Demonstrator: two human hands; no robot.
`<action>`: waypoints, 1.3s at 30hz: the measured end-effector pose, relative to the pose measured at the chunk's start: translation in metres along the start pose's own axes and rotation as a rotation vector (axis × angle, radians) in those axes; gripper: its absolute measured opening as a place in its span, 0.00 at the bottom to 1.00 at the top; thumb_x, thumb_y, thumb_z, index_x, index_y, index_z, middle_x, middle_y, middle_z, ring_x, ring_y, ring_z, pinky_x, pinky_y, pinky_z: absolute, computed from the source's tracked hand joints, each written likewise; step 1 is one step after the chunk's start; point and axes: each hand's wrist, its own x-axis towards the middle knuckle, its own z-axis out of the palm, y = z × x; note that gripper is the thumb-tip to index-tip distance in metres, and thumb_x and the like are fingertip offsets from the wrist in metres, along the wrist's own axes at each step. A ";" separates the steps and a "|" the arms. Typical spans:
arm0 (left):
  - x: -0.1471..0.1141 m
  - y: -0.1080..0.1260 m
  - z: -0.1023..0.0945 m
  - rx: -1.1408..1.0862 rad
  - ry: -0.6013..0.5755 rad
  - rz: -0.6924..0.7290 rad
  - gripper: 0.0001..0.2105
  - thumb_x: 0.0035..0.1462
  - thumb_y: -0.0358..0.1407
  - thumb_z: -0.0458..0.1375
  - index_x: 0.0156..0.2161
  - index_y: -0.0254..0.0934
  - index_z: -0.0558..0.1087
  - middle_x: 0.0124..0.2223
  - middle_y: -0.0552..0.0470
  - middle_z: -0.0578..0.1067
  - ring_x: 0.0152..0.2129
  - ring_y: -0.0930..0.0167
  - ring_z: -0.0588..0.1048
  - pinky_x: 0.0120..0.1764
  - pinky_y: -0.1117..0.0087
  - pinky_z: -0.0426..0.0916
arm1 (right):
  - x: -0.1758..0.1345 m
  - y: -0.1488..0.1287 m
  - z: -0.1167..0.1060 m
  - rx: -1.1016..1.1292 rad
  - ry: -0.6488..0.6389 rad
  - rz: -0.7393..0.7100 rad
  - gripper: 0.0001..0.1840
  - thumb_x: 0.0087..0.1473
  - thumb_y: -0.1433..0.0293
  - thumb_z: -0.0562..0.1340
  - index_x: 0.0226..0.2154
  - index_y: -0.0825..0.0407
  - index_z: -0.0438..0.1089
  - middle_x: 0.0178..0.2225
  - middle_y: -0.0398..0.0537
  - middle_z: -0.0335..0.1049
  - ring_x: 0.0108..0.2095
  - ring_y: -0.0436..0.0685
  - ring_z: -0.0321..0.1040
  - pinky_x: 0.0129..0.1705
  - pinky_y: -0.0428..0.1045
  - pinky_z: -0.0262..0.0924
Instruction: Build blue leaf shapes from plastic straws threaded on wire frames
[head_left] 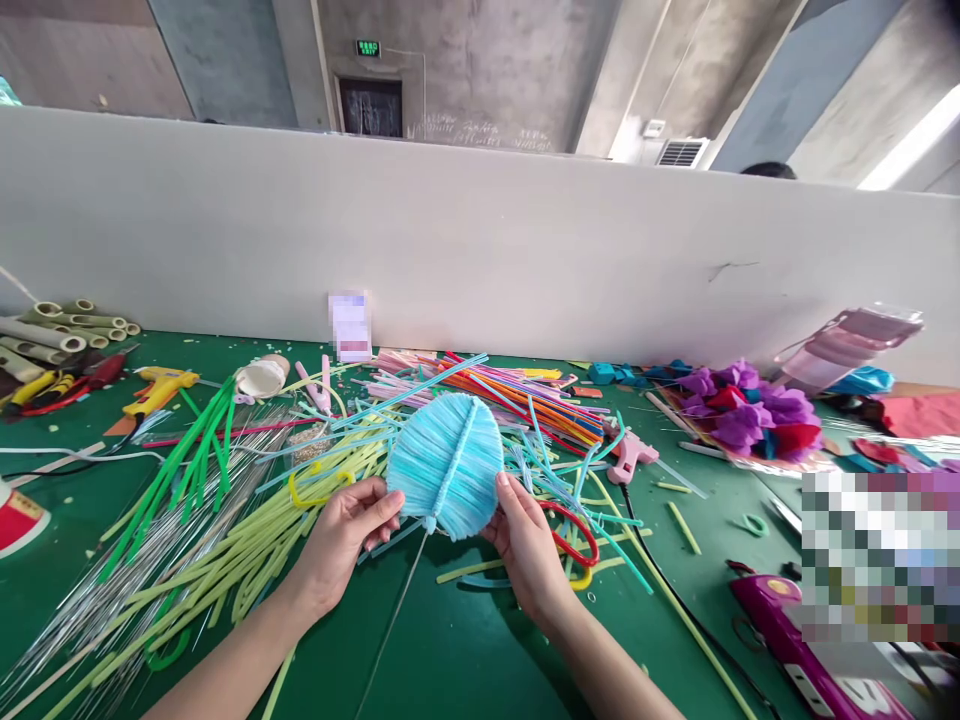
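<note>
A light-blue fuzzy leaf (420, 450), made of pipe cleaners with a raised centre rib, is held up over the table in both hands. A thin wire stem (401, 605) runs down from its base. My left hand (352, 535) pinches the leaf's lower left edge between thumb and fingers. On the opposite side, my right hand (525, 540) grips the lower right edge, thumb in front and fingers partly hidden behind. Pale green pipe cleaners (247, 550) lie under and left of my left hand. Red-handled scissors (581, 540) rest just beside my right hand.
On the green table (450, 660) lie coloured pipe cleaners (525, 400), metal wires (82, 610), a yellow glue gun (156, 390), a pink glue gun (631, 455) and its black cord. Purple flowers (750, 410), a pink bottle (844, 345) and bamboo pieces (67, 330) stand toward a white partition (480, 240).
</note>
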 end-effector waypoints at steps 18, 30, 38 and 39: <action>0.011 -0.010 -0.027 1.033 0.177 0.723 0.11 0.65 0.36 0.51 0.45 0.40 0.75 0.38 0.47 0.78 0.32 0.66 0.76 0.26 0.72 0.68 | 0.026 -0.038 -0.047 -0.226 0.408 -0.297 0.27 0.51 0.46 0.64 0.43 0.49 0.74 0.41 0.45 0.77 0.42 0.60 0.72 0.42 0.50 0.67; 0.013 -0.010 -0.026 1.270 0.081 0.748 0.10 0.66 0.34 0.50 0.42 0.38 0.74 0.38 0.47 0.78 0.38 0.62 0.75 0.42 0.61 0.68 | 0.020 -0.038 -0.037 -0.242 0.374 -0.252 0.33 0.50 0.52 0.66 0.57 0.45 0.67 0.36 0.43 0.76 0.29 0.56 0.69 0.28 0.48 0.63; 0.008 -0.012 -0.019 1.290 0.004 0.816 0.09 0.62 0.42 0.58 0.41 0.39 0.75 0.34 0.47 0.78 0.37 0.61 0.74 0.41 0.61 0.66 | 0.019 -0.031 -0.036 -0.356 0.325 -0.252 0.30 0.51 0.51 0.65 0.54 0.44 0.68 0.21 0.36 0.64 0.19 0.53 0.55 0.22 0.47 0.52; 0.008 -0.012 -0.018 1.278 0.015 0.826 0.08 0.63 0.41 0.57 0.41 0.38 0.75 0.34 0.48 0.78 0.37 0.61 0.75 0.41 0.61 0.66 | 0.018 -0.029 -0.035 -0.375 0.308 -0.261 0.30 0.52 0.51 0.65 0.55 0.44 0.68 0.19 0.35 0.60 0.18 0.52 0.53 0.21 0.47 0.49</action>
